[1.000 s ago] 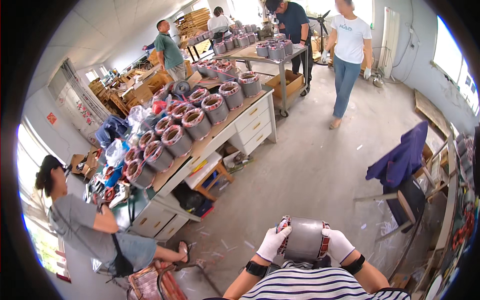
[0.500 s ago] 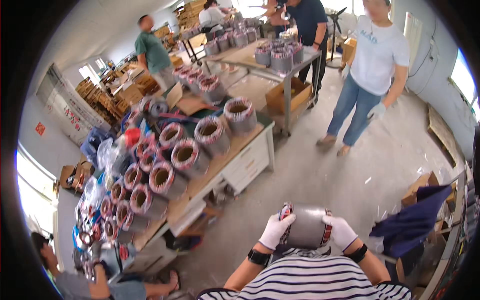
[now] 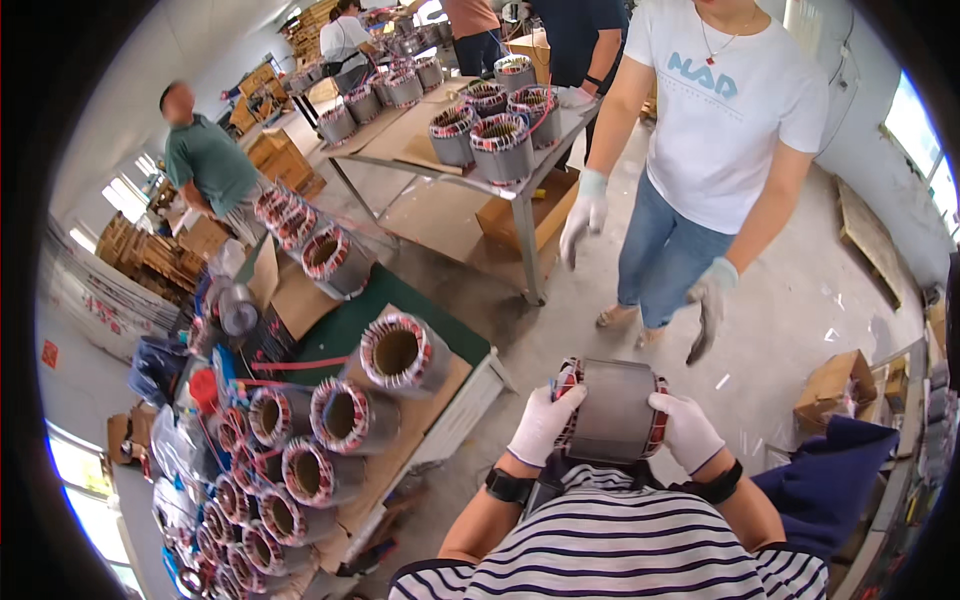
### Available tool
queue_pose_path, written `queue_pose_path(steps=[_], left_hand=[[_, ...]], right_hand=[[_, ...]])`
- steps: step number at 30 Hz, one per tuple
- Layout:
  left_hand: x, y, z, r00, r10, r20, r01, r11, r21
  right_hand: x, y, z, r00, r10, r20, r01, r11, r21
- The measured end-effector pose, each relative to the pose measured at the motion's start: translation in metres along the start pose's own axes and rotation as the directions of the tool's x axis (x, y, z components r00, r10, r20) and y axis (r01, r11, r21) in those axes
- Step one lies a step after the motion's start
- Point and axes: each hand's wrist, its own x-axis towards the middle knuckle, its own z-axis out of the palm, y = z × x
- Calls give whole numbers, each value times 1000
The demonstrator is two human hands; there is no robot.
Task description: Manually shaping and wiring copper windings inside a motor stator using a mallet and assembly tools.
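A grey motor stator (image 3: 614, 410) lies on its side between my hands, held in front of my striped shirt. Red and white bound windings ring both of its ends. My left hand (image 3: 543, 426), in a white glove, is closed on the left end with the thumb on the top. On the opposite end my right hand (image 3: 688, 432), gloved as well, grips the rim; its fingers underneath are hidden. To my left, several similar stators stand upright on a workbench (image 3: 425, 428), the closest large one (image 3: 404, 352) near its right edge.
A person in a white T-shirt (image 3: 725, 110) and gloves stands just ahead. A metal table (image 3: 430, 172) bearing more stators stands beyond. At right are dark blue cloth (image 3: 830, 480), an open carton (image 3: 835, 390) and a wooden pallet (image 3: 866, 238). Other people are farther back.
My view has moved forward, bringing the bench and far table closer. The person in white is nearer, arms now lowered forward. The stator stays in both my hands.
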Motion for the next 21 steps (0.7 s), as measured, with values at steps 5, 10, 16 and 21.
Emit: queue_pose_path(steps=[5, 10, 16, 21], left_hand=[[67, 72, 26, 997, 74, -21, -69, 982, 174], [137, 122, 28, 981, 194, 15, -188, 924, 333], [257, 154, 39, 930, 307, 202, -366, 819, 441], [355, 180, 60, 892, 235, 386, -370, 870, 325]], right_hand=[[69, -62, 3, 992, -115, -43, 115, 993, -15], [125, -106, 10, 986, -157, -50, 159, 986, 55], [192, -145, 38, 902, -355, -245, 408, 886, 220], [234, -153, 16, 797, -482, -363, 504, 863, -39]])
